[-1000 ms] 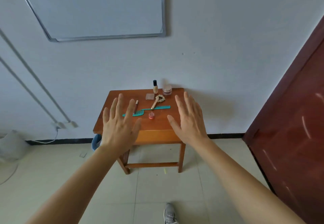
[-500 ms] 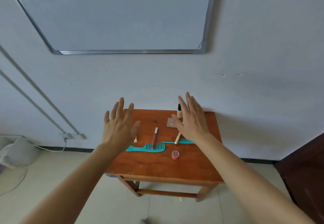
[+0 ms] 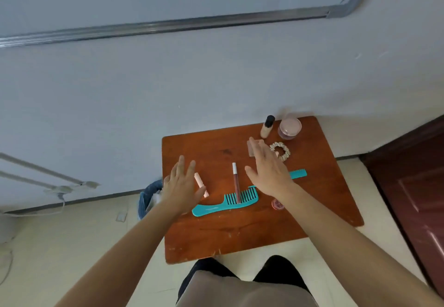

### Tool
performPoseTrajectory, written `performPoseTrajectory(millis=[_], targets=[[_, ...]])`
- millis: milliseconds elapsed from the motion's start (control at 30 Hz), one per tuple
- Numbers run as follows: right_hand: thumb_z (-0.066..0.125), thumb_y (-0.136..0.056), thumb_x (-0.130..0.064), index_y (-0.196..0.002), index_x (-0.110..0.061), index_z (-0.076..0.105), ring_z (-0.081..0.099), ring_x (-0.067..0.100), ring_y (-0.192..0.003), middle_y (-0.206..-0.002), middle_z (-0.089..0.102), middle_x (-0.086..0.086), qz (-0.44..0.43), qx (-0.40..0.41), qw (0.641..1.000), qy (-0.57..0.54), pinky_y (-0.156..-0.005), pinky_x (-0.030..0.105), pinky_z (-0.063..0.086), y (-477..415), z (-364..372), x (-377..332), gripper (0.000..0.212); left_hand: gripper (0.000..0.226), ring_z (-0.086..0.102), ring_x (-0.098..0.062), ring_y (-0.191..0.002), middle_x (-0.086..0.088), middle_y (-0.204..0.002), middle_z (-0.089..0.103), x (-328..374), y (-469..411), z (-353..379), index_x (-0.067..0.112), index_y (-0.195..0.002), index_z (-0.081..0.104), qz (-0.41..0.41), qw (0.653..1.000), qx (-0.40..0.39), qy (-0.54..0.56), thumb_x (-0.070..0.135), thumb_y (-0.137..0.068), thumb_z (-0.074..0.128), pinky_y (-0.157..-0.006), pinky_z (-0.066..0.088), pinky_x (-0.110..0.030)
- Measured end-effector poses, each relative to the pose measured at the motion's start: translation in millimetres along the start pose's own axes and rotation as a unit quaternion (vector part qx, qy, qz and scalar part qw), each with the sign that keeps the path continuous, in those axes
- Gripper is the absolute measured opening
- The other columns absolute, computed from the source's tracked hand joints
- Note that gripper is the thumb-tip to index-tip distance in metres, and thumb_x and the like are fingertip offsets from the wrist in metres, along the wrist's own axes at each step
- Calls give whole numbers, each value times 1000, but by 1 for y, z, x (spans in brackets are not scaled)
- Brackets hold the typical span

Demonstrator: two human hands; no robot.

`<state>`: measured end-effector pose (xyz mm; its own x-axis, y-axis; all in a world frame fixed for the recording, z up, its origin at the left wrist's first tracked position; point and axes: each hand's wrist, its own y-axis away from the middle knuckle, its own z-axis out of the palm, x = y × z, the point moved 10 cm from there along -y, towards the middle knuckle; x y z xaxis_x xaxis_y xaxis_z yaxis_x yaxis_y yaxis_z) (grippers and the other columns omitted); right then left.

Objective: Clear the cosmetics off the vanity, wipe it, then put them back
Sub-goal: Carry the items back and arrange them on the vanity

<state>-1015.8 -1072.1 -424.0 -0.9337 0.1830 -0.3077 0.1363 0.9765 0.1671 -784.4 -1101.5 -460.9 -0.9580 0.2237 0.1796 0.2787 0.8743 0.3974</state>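
Observation:
A small wooden vanity table [image 3: 240, 232] stands against the wall. On it lie a wide teal comb [image 3: 223, 204], a lip gloss tube [image 3: 236, 181] across its teeth, a pale pink tube [image 3: 200, 183], a second teal comb [image 3: 299, 174], a small red pot [image 3: 276, 203], a square compact [image 3: 252, 146], a foundation bottle [image 3: 267, 127], a pink jar [image 3: 289, 128] and a cream scrunchie [image 3: 280, 151]. My left hand [image 3: 181, 185] hovers open over the table's left edge. My right hand [image 3: 268, 171] hovers open over the middle, covering part of the second comb.
A blue waste bin [image 3: 150, 196] stands on the floor left of the table. A dark red door [image 3: 413, 179] is at the right. A framed board [image 3: 168, 24] hangs on the wall above. A power strip and cable [image 3: 69, 187] lie at the left.
The table has come much closer and now sits right below me. Both hands stayed open and now hover over the tabletop.

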Motion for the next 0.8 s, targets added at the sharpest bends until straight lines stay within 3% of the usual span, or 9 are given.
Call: performPoseTrajectory(millis=[100, 167, 300, 400, 467, 600, 800], targets=[[49, -96, -52, -154, -34, -3, 64, 14, -107, -153, 31, 4, 22, -70, 997, 2, -69, 19, 55, -2, 42, -7, 80, 99, 11, -33, -148, -1, -163, -4, -10, -14, 35, 30, -153, -2, -22, 998, -52, 27, 71, -81, 54, -114, 26, -55], [49, -95, -55, -153, -35, -1, 64, 13, -102, -139, 42, 3, 25, -107, 994, 8, -68, 17, 54, -4, 69, -11, 80, 110, 16, -32, -148, -1, -163, 0, -12, -21, 51, 30, -152, -5, -39, 996, -72, 32, 75, -74, 59, -111, 33, -51], [51, -96, -50, -154, -32, 5, 63, 11, -87, -127, 43, 5, 36, -138, 990, 10, -68, 19, 54, -9, 99, -12, 76, 115, 27, -27, -143, -2, -160, 10, -12, -29, 69, 27, -153, -2, -68, 994, -71, 48, 69, -71, 67, -101, 46, -38], [55, -98, -35, -154, -29, 17, 59, 8, -72, -120, 43, 4, 39, -135, 990, 4, -66, 18, 56, -15, 105, -9, 68, 102, 52, -19, -119, 0, -150, 25, -7, -31, 69, 30, -150, 9, -75, 992, -47, 94, 56, -75, 72, -76, 55, -22], [56, -98, -28, -152, -28, 24, 59, 7, -72, -116, 43, 3, 41, -126, 991, -23, -67, 18, 55, -20, 101, -3, 63, 97, 59, -17, -104, 2, -146, 31, -3, -34, 69, 30, -148, 15, -75, 986, -54, 136, 47, -75, 76, -65, 50, -15], [56, -97, -25, -150, -28, 30, 63, 11, -80, -122, 45, 4, 34, -106, 993, -48, -70, 21, 55, -28, 76, 11, 59, 92, 58, -21, -107, 2, -142, 40, 6, -42, 53, 35, -143, 19, -85, 976, -57, 193, 31, -74, 80, -76, 56, -25], [57, -95, -22, -148, -30, 32, 64, 13, -88, -136, 43, 3, 4, -34, 998, -61, -73, 22, 56, -42, 3, 24, 58, 70, 56, -10, -85, 0, -134, 51, 47, -49, -33, 37, -142, 22, -2, 980, 51, 190, 17, -90, 64, -57, 38, -8]])
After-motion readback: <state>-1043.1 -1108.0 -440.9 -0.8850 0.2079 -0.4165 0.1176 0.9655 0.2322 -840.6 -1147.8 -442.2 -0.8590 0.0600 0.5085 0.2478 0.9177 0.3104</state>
